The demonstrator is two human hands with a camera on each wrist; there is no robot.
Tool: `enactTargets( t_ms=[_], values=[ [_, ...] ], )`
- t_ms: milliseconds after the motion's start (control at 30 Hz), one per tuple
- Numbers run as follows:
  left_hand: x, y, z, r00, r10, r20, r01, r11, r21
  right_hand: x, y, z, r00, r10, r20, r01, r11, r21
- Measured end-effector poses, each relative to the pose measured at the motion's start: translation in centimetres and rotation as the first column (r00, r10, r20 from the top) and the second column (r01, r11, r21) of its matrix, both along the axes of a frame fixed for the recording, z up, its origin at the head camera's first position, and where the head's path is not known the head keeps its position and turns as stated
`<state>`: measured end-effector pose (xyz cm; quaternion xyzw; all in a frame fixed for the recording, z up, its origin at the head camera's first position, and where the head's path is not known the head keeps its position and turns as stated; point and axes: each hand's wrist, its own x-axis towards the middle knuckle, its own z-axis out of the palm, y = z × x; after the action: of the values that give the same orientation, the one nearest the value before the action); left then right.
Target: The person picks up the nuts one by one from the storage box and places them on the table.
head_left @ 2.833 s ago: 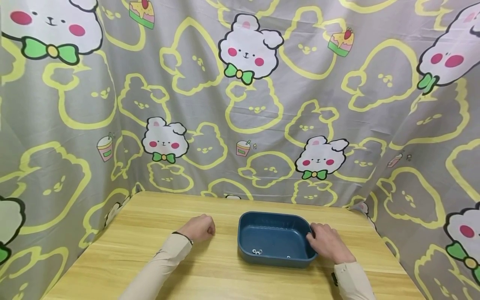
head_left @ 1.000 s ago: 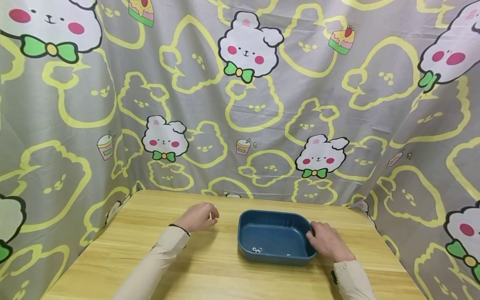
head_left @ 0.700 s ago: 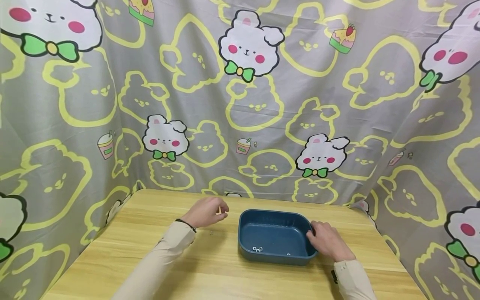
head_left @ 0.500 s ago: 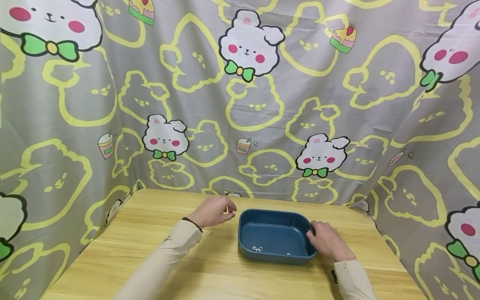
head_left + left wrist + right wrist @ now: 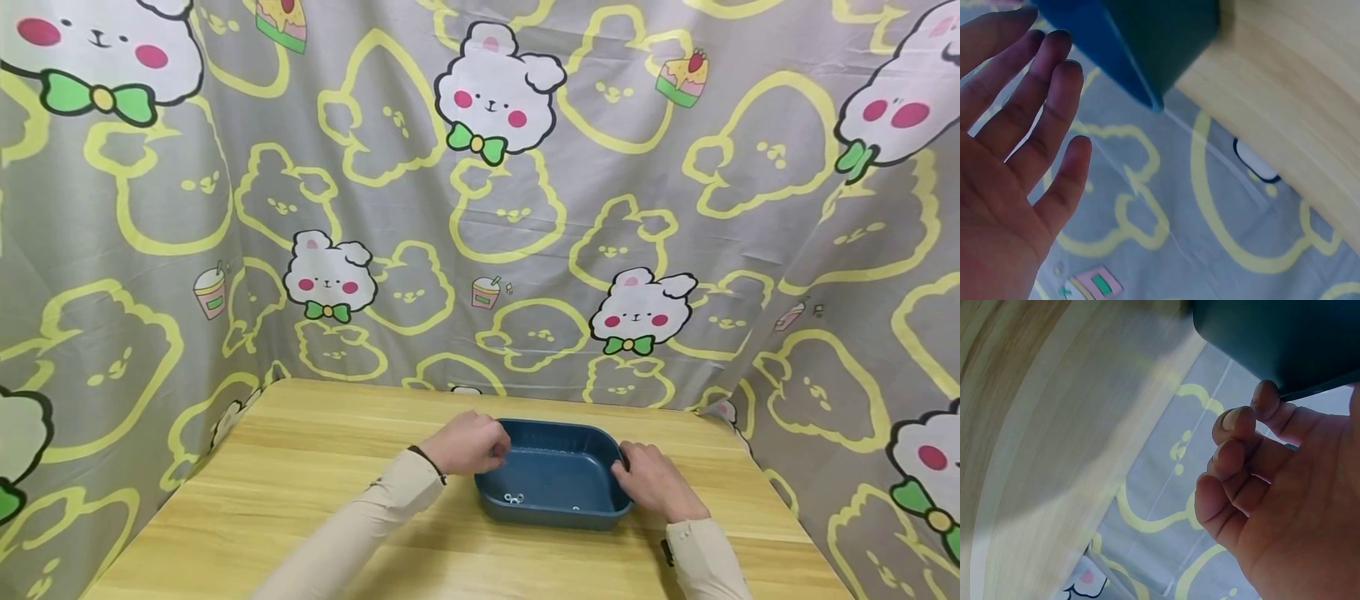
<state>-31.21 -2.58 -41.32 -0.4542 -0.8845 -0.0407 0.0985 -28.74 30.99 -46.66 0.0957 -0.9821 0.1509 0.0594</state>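
Observation:
A dark blue rectangular basin (image 5: pixel 555 518) stands on the wooden table. Inside, a cluster of small silvery rings (image 5: pixel 513 498) lies near the front left, and another small ring (image 5: pixel 576 508) lies further right. My left hand (image 5: pixel 468 443) is over the basin's left rim, fingers bent downward. In the left wrist view the outer fingers (image 5: pixel 1054 112) are spread and gently bent beside the basin wall; thumb and index tips run to the frame's edge, so I cannot tell whether they pinch anything. My right hand (image 5: pixel 660 482) grips the right rim, fingertips (image 5: pixel 1266 400) on the outside.
The light wood table (image 5: pixel 315 442) extends to the left and in front of the basin. A grey patterned curtain (image 5: pixel 405 200) with cartoon rabbits hangs behind it and along both sides.
My left hand has moved right from the table's left part to the basin's left rim. A small ring seen on the table is now hidden behind my left arm. My right hand stays put.

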Motion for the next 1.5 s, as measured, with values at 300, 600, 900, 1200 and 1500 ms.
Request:
enactTargets(
  t_ms=[300, 600, 900, 1200, 1500],
  values=[
    [0.7, 2.3, -2.1, 0.999, 0.026, 0.043, -0.021, 0.994, -0.107, -0.2, 0.1, -0.4, 1.000, -0.010, 0.015, 0.010, 1.000, -0.002],
    [1.2, 3.3, -2.8, 0.991, 0.100, 0.093, -0.082, 0.980, -0.180, 0.0, -0.2, -0.4, 1.000, -0.008, 0.016, 0.008, 1.000, 0.010],
    [0.8, 3.8, -3.8, 0.976, 0.166, 0.138, -0.133, 0.966, -0.220, -0.2, -0.1, -0.5, 1.000, -0.015, -0.014, 0.015, 1.000, 0.024],
    [0.6, 3.9, -4.0, 0.968, 0.172, 0.185, -0.130, 0.967, -0.220, -0.4, 0.0, -0.7, 1.000, -0.021, -0.009, 0.021, 1.000, 0.017],
    [0.7, 4.3, -3.8, 0.959, 0.188, 0.213, -0.143, 0.967, -0.211, -0.3, 0.1, -0.6, 1.000, -0.012, -0.028, 0.012, 1.000, 0.009]
  ],
)
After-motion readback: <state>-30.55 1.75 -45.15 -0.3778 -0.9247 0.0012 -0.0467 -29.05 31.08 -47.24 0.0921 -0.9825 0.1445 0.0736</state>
